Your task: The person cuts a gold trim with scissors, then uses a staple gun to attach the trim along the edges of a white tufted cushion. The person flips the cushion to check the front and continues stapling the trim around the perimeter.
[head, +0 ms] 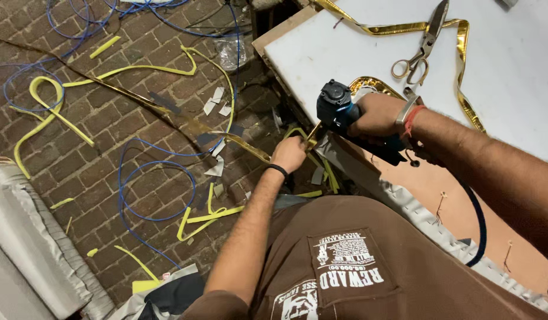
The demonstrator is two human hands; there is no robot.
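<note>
**Gold trim being fastened along the edge of a white panel**

The white tabletop fills the frame from 12 to 3 o'clock, its near edge dropping to a tan side face with grey fabric along the bottom. Below and to 9 o'clock lies a brick floor, strewn with blue cable, yellow strip offcuts and scraps of white paper.

A long gold trim strip loops over the tabletop at 1 o'clock and comes down over the edge toward the centre. There its free end runs out over the floor toward 9 o'clock. Judging by how it lies, only part of the trim is seated along the panel edge; the loose run over the floor looks yet to be fixed, though the fastened joints themselves cannot be seen.

A pair of metal shears rests on the tabletop at 1 o'clock, on top of the trim and untouched.

The right hand, just right of centre, has its grip closed around a blue and black pneumatic stapler, whose nose points down at the trim by the panel edge; a dark hose trails off toward 4 o'clock.

The left hand, at centre, has its grip pinched shut on the gold trim, just beside the tool's nose, holding it against the edge.
</note>
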